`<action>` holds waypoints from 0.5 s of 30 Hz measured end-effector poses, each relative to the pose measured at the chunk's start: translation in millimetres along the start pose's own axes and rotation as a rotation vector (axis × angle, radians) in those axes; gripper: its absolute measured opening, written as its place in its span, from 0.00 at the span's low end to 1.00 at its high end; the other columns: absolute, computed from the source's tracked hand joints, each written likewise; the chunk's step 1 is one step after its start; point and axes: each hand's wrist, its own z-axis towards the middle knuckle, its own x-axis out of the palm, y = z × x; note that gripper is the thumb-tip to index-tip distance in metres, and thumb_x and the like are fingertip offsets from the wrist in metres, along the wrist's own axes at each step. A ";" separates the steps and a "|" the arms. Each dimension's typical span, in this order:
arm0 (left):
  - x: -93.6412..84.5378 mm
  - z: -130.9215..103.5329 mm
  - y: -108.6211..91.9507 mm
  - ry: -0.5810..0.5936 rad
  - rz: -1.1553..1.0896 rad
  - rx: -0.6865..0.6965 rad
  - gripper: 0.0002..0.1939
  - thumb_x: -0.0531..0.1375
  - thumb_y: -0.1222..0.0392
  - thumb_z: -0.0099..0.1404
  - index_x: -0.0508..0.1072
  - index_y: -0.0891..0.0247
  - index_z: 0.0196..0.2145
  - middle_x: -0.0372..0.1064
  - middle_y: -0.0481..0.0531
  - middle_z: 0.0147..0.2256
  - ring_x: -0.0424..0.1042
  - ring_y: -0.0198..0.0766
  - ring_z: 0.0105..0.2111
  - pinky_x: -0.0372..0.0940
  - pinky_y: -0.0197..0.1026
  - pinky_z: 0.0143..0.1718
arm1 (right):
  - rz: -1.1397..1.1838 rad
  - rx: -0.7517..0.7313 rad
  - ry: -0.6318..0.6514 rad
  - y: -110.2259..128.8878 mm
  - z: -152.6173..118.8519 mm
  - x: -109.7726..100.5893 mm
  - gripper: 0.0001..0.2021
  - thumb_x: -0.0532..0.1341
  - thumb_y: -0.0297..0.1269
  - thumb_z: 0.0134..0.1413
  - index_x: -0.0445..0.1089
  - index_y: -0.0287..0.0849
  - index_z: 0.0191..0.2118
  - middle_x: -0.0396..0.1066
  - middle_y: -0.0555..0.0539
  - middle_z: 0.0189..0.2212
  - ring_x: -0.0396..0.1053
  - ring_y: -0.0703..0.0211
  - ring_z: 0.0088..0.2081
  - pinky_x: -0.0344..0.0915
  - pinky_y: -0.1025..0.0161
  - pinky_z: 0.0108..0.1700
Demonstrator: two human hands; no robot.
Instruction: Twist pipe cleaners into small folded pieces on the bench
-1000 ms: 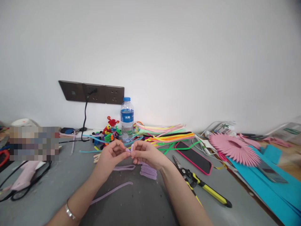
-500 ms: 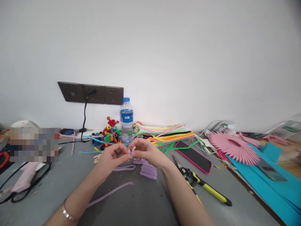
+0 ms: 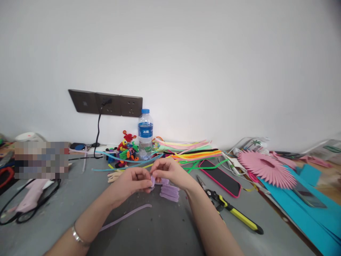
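Strip [image 3: 152, 181], lilac: pinched between left hand [image 3: 134, 182] and right hand [image 3: 169, 172], left of folded lilac bundle [image 3: 169, 193]; yellow-handled cutters [image 3: 227, 205], right of bundle.

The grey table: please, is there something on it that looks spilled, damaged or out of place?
Nothing visible on the table looks spilled or damaged; the bottle stands upright, and the purple pieces lie together near the right hand. The only oddity is the pixelated patch at the left, which hides what is there.
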 end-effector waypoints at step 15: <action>-6.0 2.6 3.3 -0.032 -0.062 -0.055 0.15 0.71 0.55 0.53 0.70 0.64 0.32 0.73 0.47 0.30 0.71 0.30 0.29 0.69 0.38 0.39 | -0.093 -0.018 0.010 -5.3 2.5 0.3 0.14 0.69 0.44 0.48 0.72 0.37 0.28 0.71 0.51 0.22 0.63 0.69 0.22 0.59 0.70 0.26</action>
